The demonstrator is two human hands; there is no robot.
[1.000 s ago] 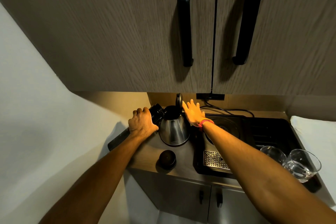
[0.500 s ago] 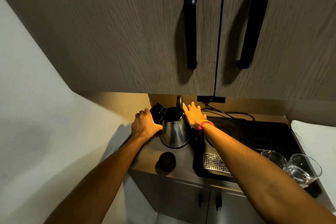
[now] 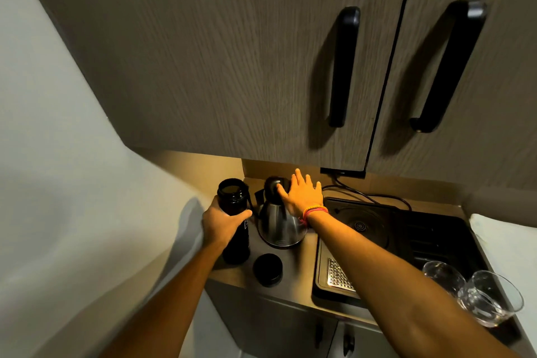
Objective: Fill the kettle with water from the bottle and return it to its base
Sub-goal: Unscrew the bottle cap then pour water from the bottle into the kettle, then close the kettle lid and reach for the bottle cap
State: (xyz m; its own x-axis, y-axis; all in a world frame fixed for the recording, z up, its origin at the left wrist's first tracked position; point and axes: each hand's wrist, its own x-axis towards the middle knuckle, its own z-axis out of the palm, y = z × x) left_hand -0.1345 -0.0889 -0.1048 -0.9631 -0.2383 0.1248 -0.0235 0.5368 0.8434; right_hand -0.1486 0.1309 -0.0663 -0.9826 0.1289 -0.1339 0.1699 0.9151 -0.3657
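Note:
A steel kettle (image 3: 280, 227) stands on the wooden counter, off its base, with its black lid (image 3: 274, 185) down over the opening. My right hand (image 3: 302, 193) rests flat on the lid, fingers spread, thumb on the lid's top. My left hand (image 3: 222, 224) grips a tall black bottle (image 3: 234, 203), which stands upright on the counter left of the kettle, its mouth uncapped. The bottle's black cap (image 3: 267, 269) lies on the counter in front of the kettle. The round black kettle base (image 3: 360, 224) sits on the tray just right of the kettle.
A black tray (image 3: 436, 238) with a steel drip grid (image 3: 338, 275) fills the counter's right half. Two clear glasses (image 3: 476, 293) stand at its front right. A cable (image 3: 366, 195) runs along the back wall. Cupboard doors with black handles (image 3: 344, 67) hang low overhead.
The bottle went from tilted over the kettle's opening to upright on the counter. The kettle lid, standing open before, is now down under my right hand.

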